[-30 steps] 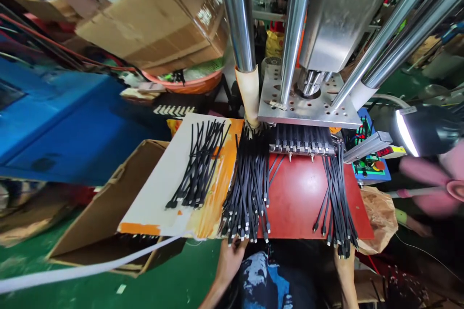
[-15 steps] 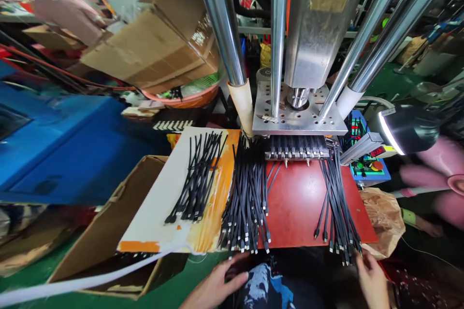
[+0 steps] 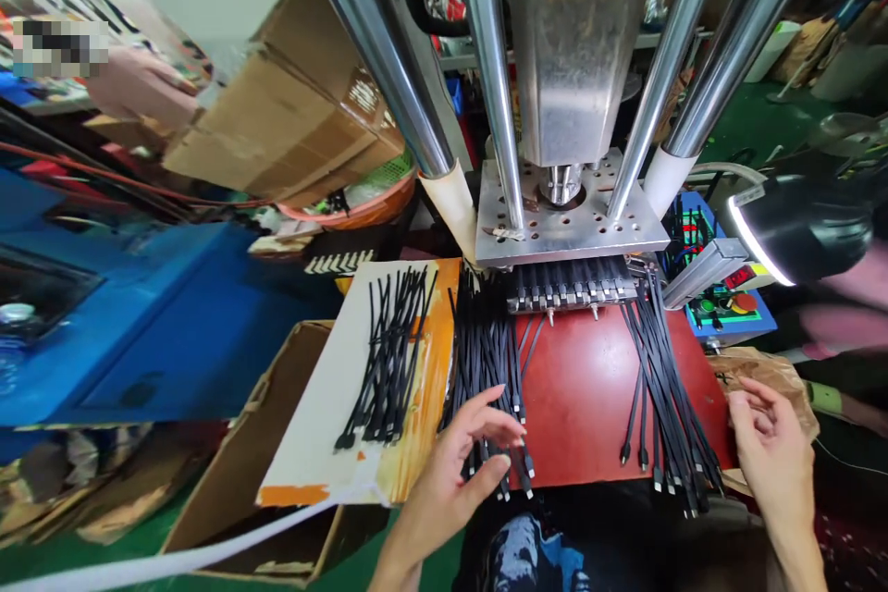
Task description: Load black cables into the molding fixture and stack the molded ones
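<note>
My left hand (image 3: pixel 454 467) hovers over the near ends of a thick bundle of black cables (image 3: pixel 486 356) lying on the red work plate (image 3: pixel 579 393); its fingers are spread and curved, fingertips touching the cable ends. My right hand (image 3: pixel 770 453) is raised at the plate's right edge, fingers loosely apart, holding nothing, just right of a second bundle of black cables (image 3: pixel 662 379). A third, smaller group of cables (image 3: pixel 388 356) lies on a white and orange board (image 3: pixel 326 425). A row of cable ends sits in the press fixture (image 3: pixel 573 287).
A press with chrome columns and a drilled steel plate (image 3: pixel 569 217) stands over the fixture. A lamp (image 3: pixel 797 227) and a control box (image 3: pixel 721 296) are at the right. An open cardboard box (image 3: pixel 236 472) sits lower left beside a blue machine (image 3: pixel 139 324). A brown bag (image 3: pixel 770 375) lies right.
Both hands rose from below the plate's front edge. The left now reaches onto the middle bundle's ends; the right has lifted beside the right bundle. The view tilted and moved closer.
</note>
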`<state>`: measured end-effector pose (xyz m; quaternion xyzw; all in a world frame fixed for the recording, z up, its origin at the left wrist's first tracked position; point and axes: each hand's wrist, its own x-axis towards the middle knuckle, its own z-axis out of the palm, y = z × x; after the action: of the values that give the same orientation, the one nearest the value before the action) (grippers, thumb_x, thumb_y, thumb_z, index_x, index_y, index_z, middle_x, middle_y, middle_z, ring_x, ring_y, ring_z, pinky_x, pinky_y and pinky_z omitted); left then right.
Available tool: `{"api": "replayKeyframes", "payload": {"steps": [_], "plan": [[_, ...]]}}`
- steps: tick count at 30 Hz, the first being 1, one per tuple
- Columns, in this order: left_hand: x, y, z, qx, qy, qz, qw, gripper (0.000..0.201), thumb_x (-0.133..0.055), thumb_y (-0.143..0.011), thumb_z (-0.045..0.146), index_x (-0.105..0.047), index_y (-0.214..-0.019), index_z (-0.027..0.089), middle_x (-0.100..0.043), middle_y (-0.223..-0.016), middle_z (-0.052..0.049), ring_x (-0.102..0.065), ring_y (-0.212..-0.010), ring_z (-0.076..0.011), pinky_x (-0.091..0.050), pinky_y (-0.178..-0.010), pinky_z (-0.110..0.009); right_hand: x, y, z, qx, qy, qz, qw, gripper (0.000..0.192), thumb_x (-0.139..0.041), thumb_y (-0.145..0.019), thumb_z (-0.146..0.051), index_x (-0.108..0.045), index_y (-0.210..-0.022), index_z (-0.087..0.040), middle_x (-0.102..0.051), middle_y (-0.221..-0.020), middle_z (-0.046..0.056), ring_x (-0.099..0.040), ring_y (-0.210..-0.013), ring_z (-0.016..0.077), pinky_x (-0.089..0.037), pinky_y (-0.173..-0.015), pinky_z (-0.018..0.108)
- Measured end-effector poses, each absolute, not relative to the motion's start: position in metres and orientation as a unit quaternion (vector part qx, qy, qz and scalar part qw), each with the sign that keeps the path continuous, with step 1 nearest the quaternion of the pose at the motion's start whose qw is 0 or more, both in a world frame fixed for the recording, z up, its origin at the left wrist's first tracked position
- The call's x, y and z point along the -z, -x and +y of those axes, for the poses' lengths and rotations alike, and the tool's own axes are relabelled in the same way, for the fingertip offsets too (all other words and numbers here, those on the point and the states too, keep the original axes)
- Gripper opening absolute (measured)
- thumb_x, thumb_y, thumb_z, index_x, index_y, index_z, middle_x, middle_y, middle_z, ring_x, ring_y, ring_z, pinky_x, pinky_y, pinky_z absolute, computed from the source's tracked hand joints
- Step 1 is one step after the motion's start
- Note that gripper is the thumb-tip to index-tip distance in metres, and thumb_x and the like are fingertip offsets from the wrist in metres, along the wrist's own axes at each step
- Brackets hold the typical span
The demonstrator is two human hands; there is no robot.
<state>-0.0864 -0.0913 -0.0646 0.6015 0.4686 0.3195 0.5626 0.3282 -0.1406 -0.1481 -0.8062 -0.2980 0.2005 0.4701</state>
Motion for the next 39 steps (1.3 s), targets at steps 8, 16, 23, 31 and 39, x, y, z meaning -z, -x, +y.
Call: {"api": "replayKeyframes", "payload": {"steps": [8,16,23,31,39], "plan": [[0.036,0.027,0.002,-0.25,-0.89,0.337,0.176,0.044,-0.059,-0.107,0.03,-0.057,-0.149,0.017,-0.069,-0.143,-0.014,-0.063,-0.138,-0.025,-0.05,-0.122,-0.044,0.166,-0.328,-0.111,-0.227,0.766,-0.348,0.491,0.049,-0.067,-0.091,-0.056,-0.071,-0.124,-0.019,-0.076,-0.099,0.009,-0.075,-0.088,0.0223,-0.06,-0.079,0.033],[0.047,-0.022,0.078,-0.157,-0.936,0.315,0.026,0.064,-0.067,-0.101,0.032,-0.05,-0.154,0.001,-0.051,-0.161,-0.027,-0.042,-0.157,-0.036,-0.039,-0.13,-0.053,0.16,-0.322,-0.109,-0.221,0.763,-0.371,0.481,0.041,-0.062,-0.097,-0.055,-0.073,-0.114,-0.019,-0.077,-0.09,0.008,-0.076,-0.083,0.0224,-0.06,-0.072,0.032],[0.056,-0.028,0.08,-0.141,-0.936,0.321,-0.017,0.052,-0.059,-0.105,0.032,-0.057,-0.149,0.005,-0.054,-0.16,-0.024,-0.047,-0.154,-0.0361,-0.041,-0.128,-0.053,0.16,-0.322,-0.108,-0.204,0.776,-0.387,0.454,0.04,-0.06,-0.099,-0.055,-0.075,-0.113,-0.02,-0.077,-0.087,0.007,-0.076,-0.081,0.0209,-0.058,-0.068,0.028],[0.059,-0.031,0.078,-0.16,-0.931,0.328,-0.012,0.053,-0.062,-0.104,0.033,-0.057,-0.148,0.005,-0.055,-0.158,-0.024,-0.047,-0.153,-0.0364,-0.041,-0.128,-0.053,0.159,-0.322,-0.107,-0.201,0.782,-0.391,0.441,0.042,-0.059,-0.098,-0.057,-0.075,-0.112,-0.021,-0.077,-0.086,0.006,-0.074,-0.077,0.0195,-0.055,-0.068,0.028],[0.058,-0.04,0.077,-0.153,-0.925,0.348,-0.022,0.051,-0.064,-0.103,0.038,-0.061,-0.147,0.014,-0.056,-0.155,-0.022,-0.05,-0.148,-0.0382,-0.047,-0.122,-0.055,0.163,-0.323,-0.109,-0.202,0.78,-0.395,0.44,0.042,-0.058,-0.098,-0.057,-0.074,-0.115,-0.022,-0.076,-0.088,0.005,-0.073,-0.078,0.019,-0.055,-0.073,0.029]]}}
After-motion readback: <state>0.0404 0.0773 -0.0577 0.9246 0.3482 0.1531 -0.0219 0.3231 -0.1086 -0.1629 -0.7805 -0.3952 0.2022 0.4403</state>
